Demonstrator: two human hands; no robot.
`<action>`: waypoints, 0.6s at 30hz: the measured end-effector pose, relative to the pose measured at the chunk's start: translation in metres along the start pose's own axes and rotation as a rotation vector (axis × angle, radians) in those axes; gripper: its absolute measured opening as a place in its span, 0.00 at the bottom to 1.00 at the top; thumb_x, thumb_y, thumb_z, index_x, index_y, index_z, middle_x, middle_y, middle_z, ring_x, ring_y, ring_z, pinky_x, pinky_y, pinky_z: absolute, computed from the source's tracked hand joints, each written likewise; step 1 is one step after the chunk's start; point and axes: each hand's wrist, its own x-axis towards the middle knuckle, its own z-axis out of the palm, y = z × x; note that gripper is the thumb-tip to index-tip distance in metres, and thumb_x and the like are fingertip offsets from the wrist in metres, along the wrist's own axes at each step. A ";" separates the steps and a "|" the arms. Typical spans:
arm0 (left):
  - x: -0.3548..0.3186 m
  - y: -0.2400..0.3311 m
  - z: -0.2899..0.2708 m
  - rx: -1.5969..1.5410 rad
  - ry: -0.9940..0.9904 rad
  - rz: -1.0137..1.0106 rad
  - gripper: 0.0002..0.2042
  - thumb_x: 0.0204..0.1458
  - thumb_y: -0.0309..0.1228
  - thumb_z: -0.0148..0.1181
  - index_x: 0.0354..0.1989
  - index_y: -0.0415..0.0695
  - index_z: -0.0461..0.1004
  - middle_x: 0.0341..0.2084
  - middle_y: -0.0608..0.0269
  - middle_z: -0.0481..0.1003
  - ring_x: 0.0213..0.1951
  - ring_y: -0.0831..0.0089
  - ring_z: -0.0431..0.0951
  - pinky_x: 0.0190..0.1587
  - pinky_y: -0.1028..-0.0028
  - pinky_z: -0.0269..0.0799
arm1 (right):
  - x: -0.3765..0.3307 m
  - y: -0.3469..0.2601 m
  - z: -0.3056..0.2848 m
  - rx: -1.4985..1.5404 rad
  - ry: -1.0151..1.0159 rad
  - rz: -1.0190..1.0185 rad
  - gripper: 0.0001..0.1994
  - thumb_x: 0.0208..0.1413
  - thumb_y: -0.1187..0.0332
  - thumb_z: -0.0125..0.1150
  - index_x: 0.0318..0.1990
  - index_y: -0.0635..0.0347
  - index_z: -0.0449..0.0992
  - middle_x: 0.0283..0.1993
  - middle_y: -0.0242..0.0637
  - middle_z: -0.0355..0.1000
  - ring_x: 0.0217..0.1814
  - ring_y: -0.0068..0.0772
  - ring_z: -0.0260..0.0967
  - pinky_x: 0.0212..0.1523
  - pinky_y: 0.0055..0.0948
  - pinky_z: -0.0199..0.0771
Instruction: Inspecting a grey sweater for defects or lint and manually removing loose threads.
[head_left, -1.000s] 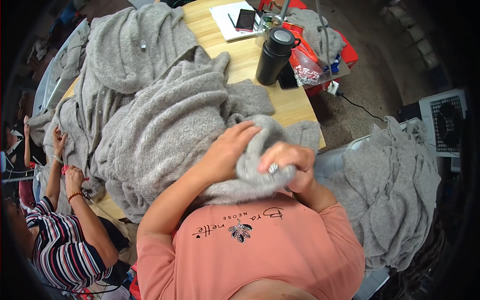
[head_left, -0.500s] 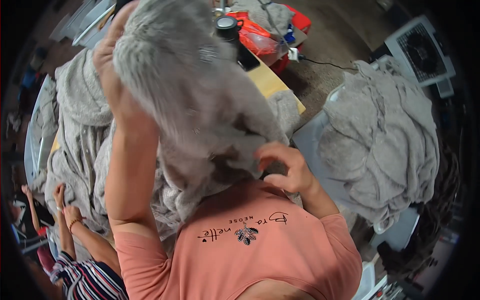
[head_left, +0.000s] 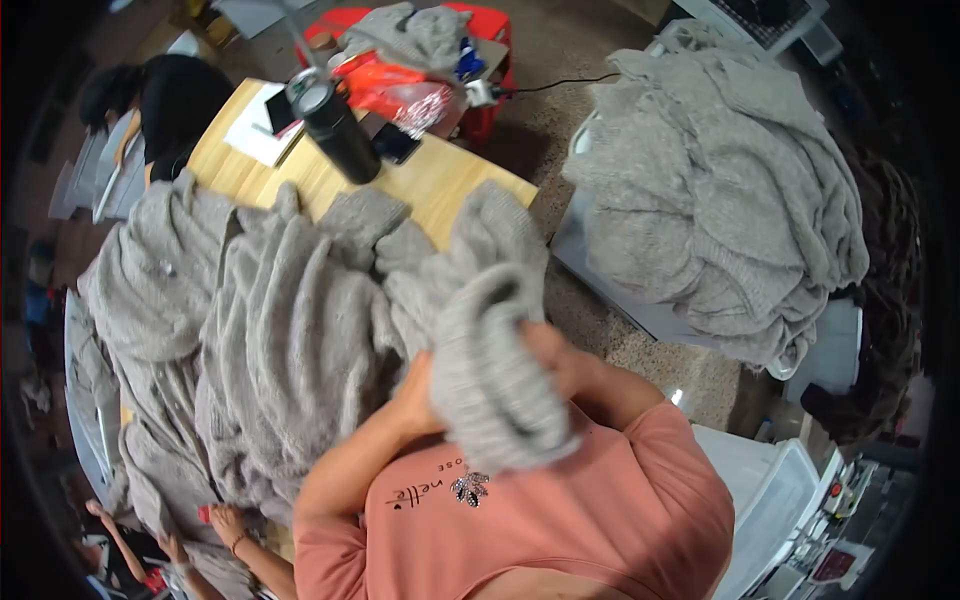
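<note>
Both hands, left hand point(head_left: 418, 398) and right hand point(head_left: 548, 352), clutching bunched grey sweater point(head_left: 490, 350) near the table point(head_left: 440, 180), long axis upright between them

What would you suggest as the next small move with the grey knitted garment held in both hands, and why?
Probably lower it onto the grey knitwear heap on the wooden table: the left hand and right hand hold the bunched grey knitted garment at the chest.

Your left hand point(head_left: 418, 400) and right hand point(head_left: 552, 352) are mostly buried in the grey knit garment point(head_left: 490, 380); you cannot tell how the fingers grip.
</note>
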 end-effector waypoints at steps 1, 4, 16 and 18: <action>0.001 -0.016 0.011 -0.103 0.125 -0.078 0.33 0.36 0.36 0.66 0.52 0.37 0.60 0.42 0.49 0.69 0.46 0.62 0.69 0.50 0.70 0.64 | 0.008 0.000 -0.001 -0.019 -0.041 -0.019 0.12 0.43 0.74 0.58 0.38 0.65 0.72 0.40 0.44 0.71 0.43 0.39 0.69 0.45 0.32 0.66; 0.047 -0.014 0.012 -0.105 0.202 -0.212 0.19 0.54 0.34 0.49 0.52 0.39 0.60 0.44 0.58 0.65 0.45 0.65 0.66 0.50 0.71 0.63 | 0.011 -0.007 -0.020 -0.211 0.278 -0.174 0.13 0.44 0.75 0.57 0.40 0.66 0.70 0.39 0.41 0.70 0.41 0.33 0.69 0.42 0.29 0.67; 0.398 0.178 0.129 0.176 -0.139 0.529 0.24 0.50 0.29 0.49 0.55 0.37 0.52 0.48 0.48 0.64 0.50 0.61 0.65 0.51 0.72 0.63 | -0.141 -0.043 -0.154 0.012 0.413 0.348 0.07 0.49 0.72 0.56 0.35 0.63 0.69 0.27 0.30 0.69 0.32 0.19 0.67 0.35 0.19 0.64; 0.496 0.252 0.175 0.233 -0.135 0.660 0.23 0.51 0.31 0.49 0.55 0.37 0.53 0.48 0.48 0.64 0.50 0.61 0.65 0.51 0.71 0.63 | -0.163 -0.065 -0.169 -0.033 0.468 0.404 0.07 0.50 0.72 0.53 0.36 0.63 0.69 0.28 0.30 0.69 0.32 0.19 0.67 0.35 0.20 0.65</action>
